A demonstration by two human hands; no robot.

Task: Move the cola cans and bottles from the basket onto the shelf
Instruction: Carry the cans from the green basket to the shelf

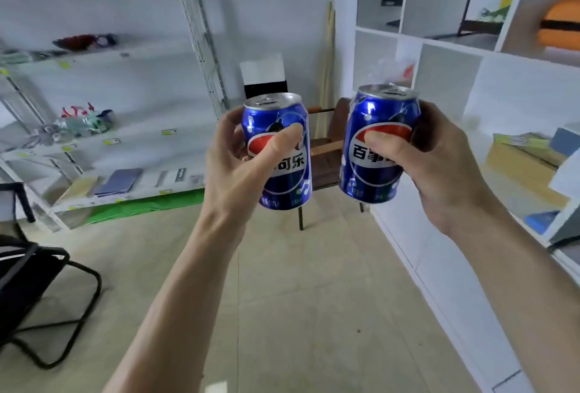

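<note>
Pale floor tiles (301,283) are stretching between a metal rack (131,129) on one side and a white shelf (470,57) on the other. Both arms are reaching forward at chest height. The left hand (238,170) is gripping one upright blue cola can (277,151), and the right hand (439,163) is gripping another can (378,145), slightly tilted, near the white shelf's front edge.

Left can (279,154): Pepsi globe, "可乐". Right can (378,145): Pepsi globe, "百事".
</note>
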